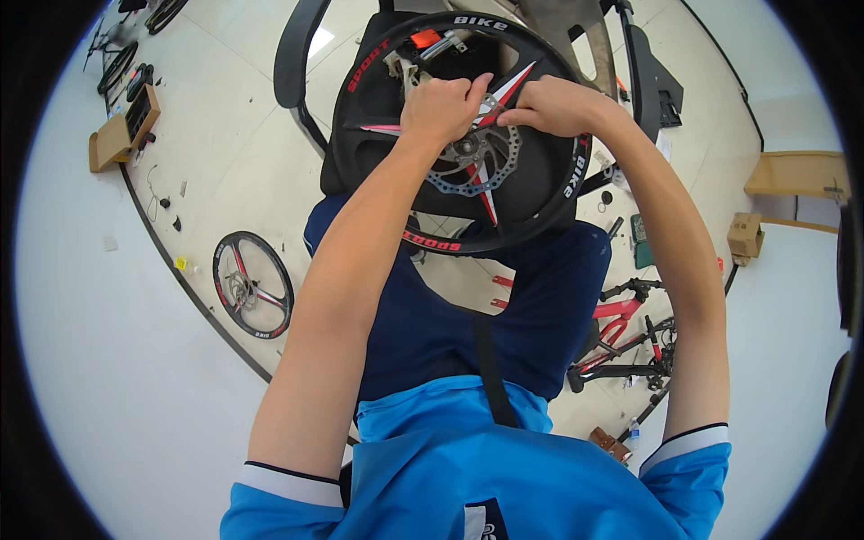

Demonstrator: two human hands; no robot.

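Observation:
A black bicycle wheel (571,183) with red and white spoke accents lies flat on a black chair seat in front of my knees. At its hub is a silver brake disc rotor (506,169) with a wavy, perforated edge. My left hand (439,110) is closed just above the rotor, its thumb stretched toward the right. Just right of it, my right hand (558,106) curls over the wheel, thumb and fingers bent toward the hub. A small metal part shows between the hands, but what either one grips is hidden. A silver tool (443,45) lies near the far rim.
Chair armrests (293,63) flank the wheel. On the floor at left lies a second wheel (286,292), with an open cardboard box (112,144) farther off. To the right are a red bike frame (617,310), a small carton (745,236) and a wooden shelf (792,174).

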